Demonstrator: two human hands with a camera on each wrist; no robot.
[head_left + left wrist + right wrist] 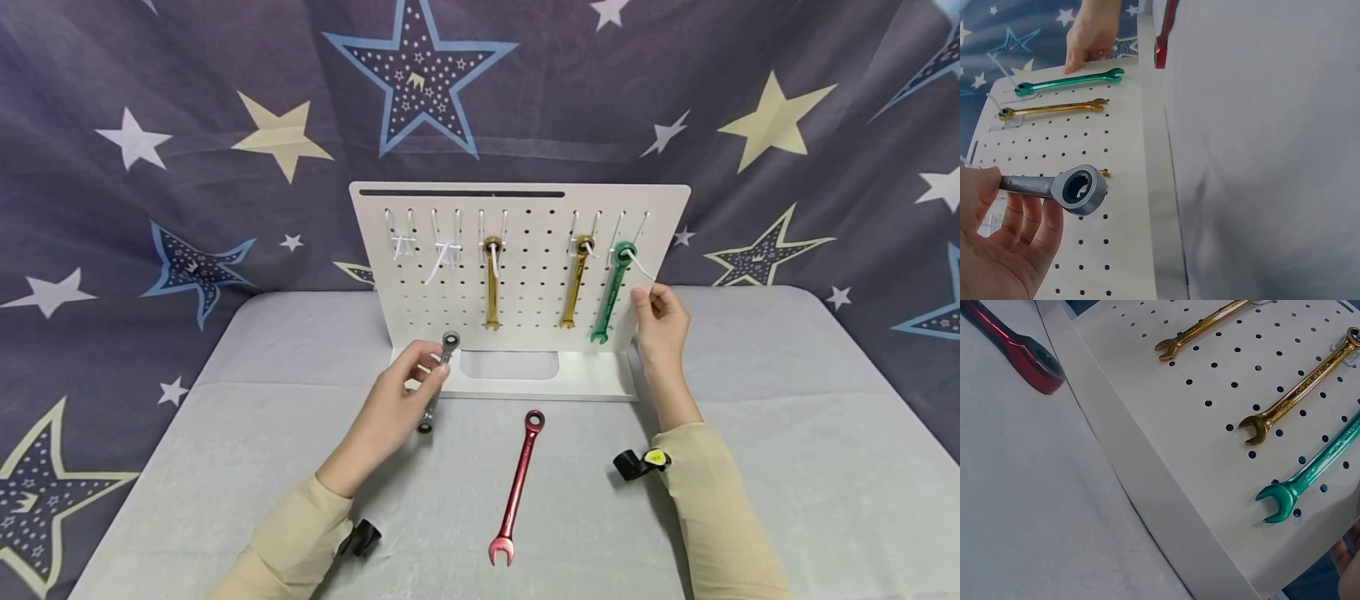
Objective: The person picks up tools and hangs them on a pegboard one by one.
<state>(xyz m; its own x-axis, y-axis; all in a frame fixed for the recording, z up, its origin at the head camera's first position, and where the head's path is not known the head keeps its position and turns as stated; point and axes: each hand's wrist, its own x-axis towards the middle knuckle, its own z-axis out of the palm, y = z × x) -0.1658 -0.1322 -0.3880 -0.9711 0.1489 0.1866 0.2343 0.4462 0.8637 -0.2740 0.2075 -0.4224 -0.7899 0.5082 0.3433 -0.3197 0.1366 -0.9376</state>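
Observation:
Between thumb and fingers my left hand (399, 398) pinches a grey ratchet wrench (450, 342), with a ring at both ends, in front of the pegboard's lower left. My right hand (663, 327) grips the right edge of the white pegboard (517, 308). From the board's hooks hang a green wrench (614, 292) nearest that hand, a gold wrench (576, 283) to its left, and another gold wrench (492, 287) near the middle. A red wrench (517, 487) lies on the table before the board, ring end toward it.
Two white hooks, a left one (403, 242) and one beside it (446, 254), carry nothing. The board's base (592, 383) stands on a grey-covered table (247, 467). A dark star-patterned cloth (525, 108) hangs behind.

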